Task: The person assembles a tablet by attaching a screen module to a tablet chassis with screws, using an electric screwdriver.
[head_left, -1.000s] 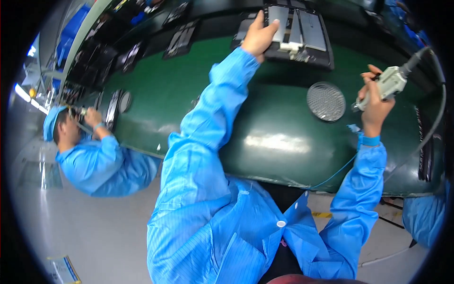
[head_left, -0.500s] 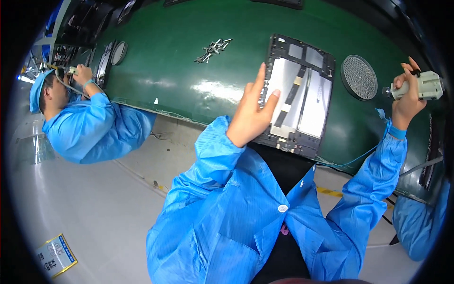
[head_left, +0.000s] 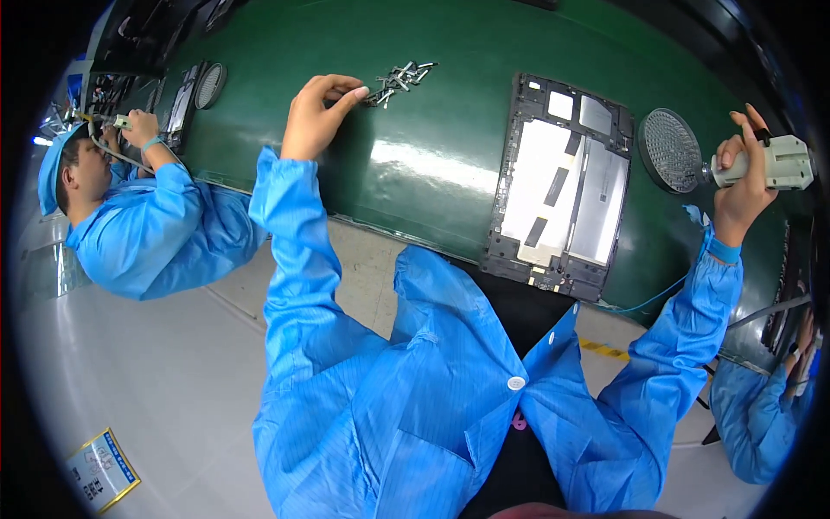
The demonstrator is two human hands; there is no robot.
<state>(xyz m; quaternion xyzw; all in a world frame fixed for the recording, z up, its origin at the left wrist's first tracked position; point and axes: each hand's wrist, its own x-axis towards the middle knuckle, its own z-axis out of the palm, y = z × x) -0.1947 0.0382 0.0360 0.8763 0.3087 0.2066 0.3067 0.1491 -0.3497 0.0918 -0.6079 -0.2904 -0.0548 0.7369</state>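
Observation:
My left hand (head_left: 318,114) reaches over the green table to a small pile of short silver and dark pieces (head_left: 402,82). Its thumb and forefinger are pinched at the pile's near-left edge; what lies between them is too small to make out. My right hand (head_left: 745,182), at the far right, is wrapped round a cream-coloured electric screwdriver (head_left: 785,164), its tip pointing left. Between the hands lies an opened tablet (head_left: 596,190), its inside facing up. Silver battery panels, black patches and a dark frame show in it. Neither hand touches the tablet.
A round grey dish (head_left: 670,149) with a textured inside stands between tablet and screwdriver. The green table's (head_left: 424,208) front edge runs before me. At left a co-worker in blue (head_left: 164,229) holds a similar tool; another blue sleeve (head_left: 748,415) shows at lower right. A blue cord (head_left: 657,298) runs from my right wrist.
My left hand has left the tablet and moved left to the pile, its fingers closing into a pinch. The tablet appears slightly shifted right in view. My right hand still holds the screwdriver.

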